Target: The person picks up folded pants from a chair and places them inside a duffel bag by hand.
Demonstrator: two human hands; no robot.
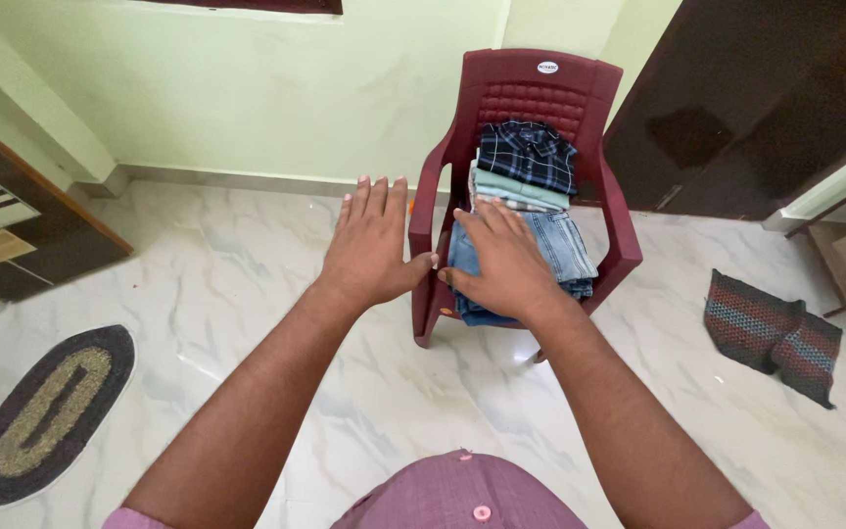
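Two bare hands reach toward a dark red plastic armchair (pixel 589 108) loaded with folded clothes.

The right hand (pixel 506 263) lies flat, fingers apart and gripping nothing, on the folded light blue denim jeans (pixel 565 245) at the front of the seat. The left hand (pixel 372 245) hovers spread beside the chair's armrest, holding nothing. Behind the jeans lie a pale green folded garment (pixel 521 188) and a dark checked shirt (pixel 529 152). On the white marble floor (pixel 227 294) lie an oval black-and-tan mat (pixel 46 411) and a striped woven mat (pixel 771 333).
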